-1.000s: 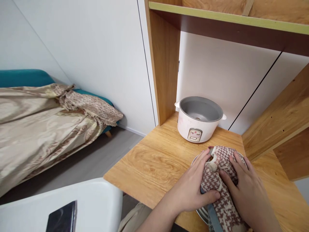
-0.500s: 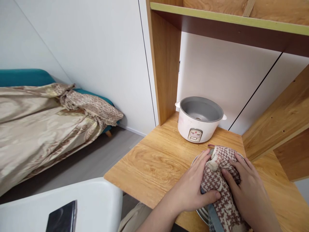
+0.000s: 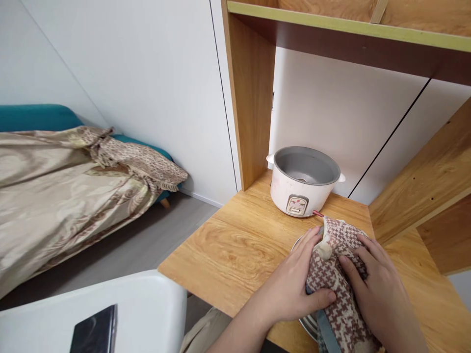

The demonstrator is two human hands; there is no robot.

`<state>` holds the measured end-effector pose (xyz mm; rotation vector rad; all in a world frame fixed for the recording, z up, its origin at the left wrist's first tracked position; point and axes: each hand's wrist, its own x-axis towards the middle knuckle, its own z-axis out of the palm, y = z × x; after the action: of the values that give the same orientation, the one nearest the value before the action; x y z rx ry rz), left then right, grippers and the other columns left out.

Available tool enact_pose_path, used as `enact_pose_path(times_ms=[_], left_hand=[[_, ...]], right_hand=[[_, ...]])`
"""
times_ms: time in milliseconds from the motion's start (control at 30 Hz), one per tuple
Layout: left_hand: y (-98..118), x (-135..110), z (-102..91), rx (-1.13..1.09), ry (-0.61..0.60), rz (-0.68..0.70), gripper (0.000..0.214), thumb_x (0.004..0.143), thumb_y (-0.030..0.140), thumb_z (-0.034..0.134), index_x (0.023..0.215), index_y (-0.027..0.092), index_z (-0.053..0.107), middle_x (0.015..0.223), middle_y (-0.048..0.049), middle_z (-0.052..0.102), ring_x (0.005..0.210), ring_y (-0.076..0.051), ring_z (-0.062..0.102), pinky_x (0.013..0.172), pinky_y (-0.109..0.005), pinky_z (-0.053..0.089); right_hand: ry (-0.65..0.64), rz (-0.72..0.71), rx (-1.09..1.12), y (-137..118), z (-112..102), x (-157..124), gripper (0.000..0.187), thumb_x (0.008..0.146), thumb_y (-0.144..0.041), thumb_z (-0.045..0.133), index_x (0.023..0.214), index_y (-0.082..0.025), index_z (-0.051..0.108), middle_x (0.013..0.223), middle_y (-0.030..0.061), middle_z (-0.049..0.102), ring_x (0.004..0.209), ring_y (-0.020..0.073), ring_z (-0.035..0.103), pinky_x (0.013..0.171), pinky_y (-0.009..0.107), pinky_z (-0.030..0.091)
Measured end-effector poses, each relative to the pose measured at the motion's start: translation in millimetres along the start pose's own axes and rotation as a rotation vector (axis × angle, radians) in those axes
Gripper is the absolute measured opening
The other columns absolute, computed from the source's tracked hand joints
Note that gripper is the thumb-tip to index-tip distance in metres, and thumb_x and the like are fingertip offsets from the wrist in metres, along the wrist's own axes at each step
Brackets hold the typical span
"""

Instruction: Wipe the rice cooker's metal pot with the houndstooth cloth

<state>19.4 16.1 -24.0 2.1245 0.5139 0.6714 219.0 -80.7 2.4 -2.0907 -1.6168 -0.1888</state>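
A brown-and-white patterned cloth with a blue-grey edge lies bunched under both my hands at the lower right. My left hand grips its left side, thumb across the fabric and fingers along the far left edge. Over the right side curls my right hand, its thumb and fingers pressing into the folds. Beneath the cloth, a round metal piece shows only part of its shiny rim, so I cannot tell what it is. Beyond the cloth's red loop stands a white rice cooker, lidless, its grey inside visible.
The wooden desk has an upright side panel and a shelf above. A white table at lower left bears a dark flat packet. A teal sofa with a beige cover stands left.
The cloth's far edge and its red loop have shifted slightly away from me, towards the rice cooker. Both hands stay almost where they were.
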Motion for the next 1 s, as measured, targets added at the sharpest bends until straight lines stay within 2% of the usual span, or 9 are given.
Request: enact_pose_path(times_ms=[100,300,367,567,733,900,1000], left_hand=[[-0.2,0.1,-0.2,0.007,-0.002,0.0,0.111,0.082,0.052,0.077,0.166,0.02,0.012,0.174,-0.012,0.011,0.159,-0.034,0.014,0.131,-0.053,0.02],[0.7,0.2,-0.4,0.002,-0.004,-0.011,0.11,0.082,0.051,0.077,0.165,0.02,0.013,0.174,-0.0127,0.011,0.159,-0.034,0.014,0.13,-0.053,0.021],[1.2,0.1,-0.4,0.006,-0.005,-0.01,0.109,0.082,0.05,0.077,0.165,0.02,0.012,0.174,-0.0126,0.01,0.159,-0.035,0.013,0.13,-0.053,0.02],[3.0,0.9,-1.1,0.002,-0.009,-0.024,0.11,0.081,0.047,0.078,0.165,0.02,0.012,0.173,-0.0119,0.011,0.159,-0.035,0.014,0.13,-0.055,0.021],[3.4,1.3,-1.4,0.003,-0.006,-0.017,0.11,0.08,0.046,0.079,0.165,0.021,0.013,0.174,-0.0117,0.011,0.159,-0.036,0.014,0.13,-0.055,0.021],[4.4,0.8,-2.0,0.006,-0.004,-0.017,0.11,0.082,0.048,0.078,0.166,0.021,0.012,0.173,-0.0121,0.012,0.159,-0.037,0.015,0.13,-0.055,0.021],[4.4,0.7,-2.0,0.003,-0.004,-0.011,0.11,0.082,0.05,0.077,0.165,0.021,0.012,0.173,-0.0125,0.012,0.159,-0.037,0.015,0.13,-0.055,0.021]], right_hand=[[-0.006,-0.033,0.015,-0.3,-2.4,0.7,0.048,0.101,-0.057,0.039,0.101,-0.022,0.073,0.143,0.0138,0.059,0.141,0.0344,0.044,0.117,0.061,0.036],[-0.026,-0.023,-0.094,-2.7,-1.5,-3.0,0.048,0.1,-0.053,0.044,0.131,-0.025,0.067,0.156,0.0095,0.049,0.148,0.0347,0.036,0.116,0.062,0.037],[-0.018,-0.005,-0.119,-2.7,0.0,-3.5,0.05,0.1,-0.052,0.043,0.136,-0.024,0.064,0.156,0.0102,0.048,0.148,0.0351,0.035,0.116,0.062,0.037],[0.003,-0.025,-0.09,-0.4,0.8,-1.5,0.046,0.102,-0.051,0.04,0.121,-0.022,0.07,0.148,0.0126,0.056,0.145,0.0338,0.039,0.119,0.062,0.032],[0.002,-0.023,-0.078,-1.2,-0.3,-0.9,0.047,0.101,-0.052,0.043,0.131,-0.024,0.067,0.15,0.011,0.054,0.145,0.035,0.039,0.117,0.064,0.035],[0.024,-0.027,-0.056,-1.9,-0.3,-0.8,0.043,0.101,-0.051,0.043,0.113,-0.023,0.073,0.146,0.0126,0.057,0.143,0.0346,0.041,0.118,0.063,0.035],[0.005,-0.022,-0.077,-2.5,-0.3,-1.0,0.05,0.101,-0.055,0.04,0.125,-0.022,0.069,0.152,0.0131,0.052,0.145,0.036,0.038,0.116,0.065,0.035]])
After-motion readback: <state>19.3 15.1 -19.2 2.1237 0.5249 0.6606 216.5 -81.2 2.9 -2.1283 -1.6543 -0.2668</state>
